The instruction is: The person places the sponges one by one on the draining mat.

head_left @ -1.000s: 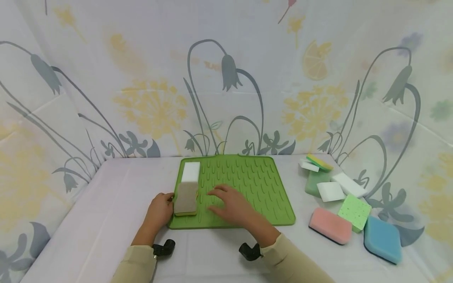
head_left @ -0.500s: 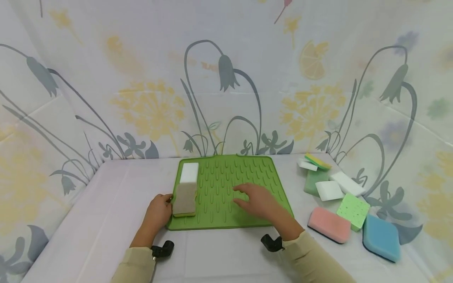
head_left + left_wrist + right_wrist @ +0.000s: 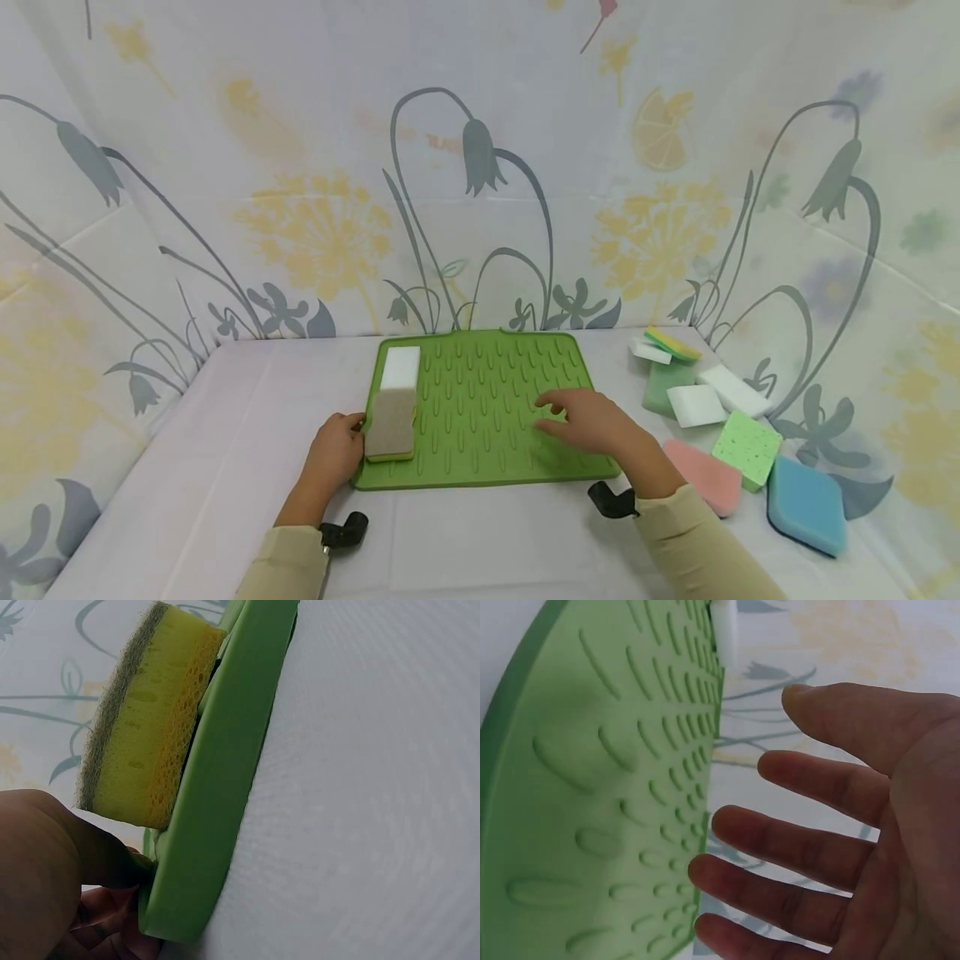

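Note:
A green ridged drying mat [image 3: 487, 417] lies on the table. Along its left side sit a white sponge block [image 3: 401, 367] and, nearer, a yellow sponge with a grey-beige scouring layer [image 3: 392, 423] facing up. My left hand [image 3: 335, 450] is at the mat's left edge beside that sponge. In the left wrist view its thumb and fingers pinch the mat's rim, close to the yellow sponge [image 3: 142, 735]. Over the right part of the mat hovers my right hand [image 3: 588, 421], holding nothing. Its fingers [image 3: 795, 840] are spread and relaxed in the right wrist view.
A loose group of sponges is on the right: a pink one [image 3: 705, 475] partly behind the right forearm, a blue one [image 3: 806, 504], a light green one [image 3: 747, 448], white blocks [image 3: 697, 406], a dull green pad [image 3: 667, 387] and a yellow-green one [image 3: 672, 343]. A patterned cloth [image 3: 480, 167] hangs behind.
My right hand has moved rightward across the mat, away from the yellow sponge, towards the mat's right side. My left hand has stayed at the mat's left edge.

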{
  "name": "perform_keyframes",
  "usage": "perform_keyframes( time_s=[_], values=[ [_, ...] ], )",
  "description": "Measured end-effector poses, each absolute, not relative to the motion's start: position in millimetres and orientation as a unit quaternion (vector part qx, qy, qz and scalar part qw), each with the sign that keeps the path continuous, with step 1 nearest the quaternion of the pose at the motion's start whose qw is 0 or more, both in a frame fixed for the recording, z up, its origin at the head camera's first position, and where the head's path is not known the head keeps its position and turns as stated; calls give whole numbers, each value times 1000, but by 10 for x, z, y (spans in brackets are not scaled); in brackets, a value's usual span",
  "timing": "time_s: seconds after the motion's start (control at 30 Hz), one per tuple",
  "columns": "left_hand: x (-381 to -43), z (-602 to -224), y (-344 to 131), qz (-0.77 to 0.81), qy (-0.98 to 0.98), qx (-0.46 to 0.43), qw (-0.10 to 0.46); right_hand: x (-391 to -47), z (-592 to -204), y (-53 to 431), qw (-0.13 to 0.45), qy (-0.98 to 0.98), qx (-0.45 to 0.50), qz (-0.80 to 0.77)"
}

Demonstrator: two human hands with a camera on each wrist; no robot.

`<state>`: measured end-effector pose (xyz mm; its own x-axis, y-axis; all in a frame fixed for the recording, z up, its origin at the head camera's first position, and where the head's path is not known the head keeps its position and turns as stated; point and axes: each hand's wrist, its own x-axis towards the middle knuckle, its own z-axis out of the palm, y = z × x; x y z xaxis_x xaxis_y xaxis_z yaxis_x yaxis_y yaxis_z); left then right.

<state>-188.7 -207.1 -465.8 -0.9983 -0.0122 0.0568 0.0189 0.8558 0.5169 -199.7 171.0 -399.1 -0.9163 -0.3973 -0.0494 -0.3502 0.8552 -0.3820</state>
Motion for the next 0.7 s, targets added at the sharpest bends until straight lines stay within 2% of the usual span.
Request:
perform_keyframes(
  time_s=[0.17,0.7],
  values=[
    [-1891,-4663,-2065,-271,-962,0,27,-2001,-3962,1837,59,965,-181,-182],
    [-1887,-4653,-2068,-273,-961,-2,30,-2001,-3839,2353,-11,980,-99,-172]
  ],
)
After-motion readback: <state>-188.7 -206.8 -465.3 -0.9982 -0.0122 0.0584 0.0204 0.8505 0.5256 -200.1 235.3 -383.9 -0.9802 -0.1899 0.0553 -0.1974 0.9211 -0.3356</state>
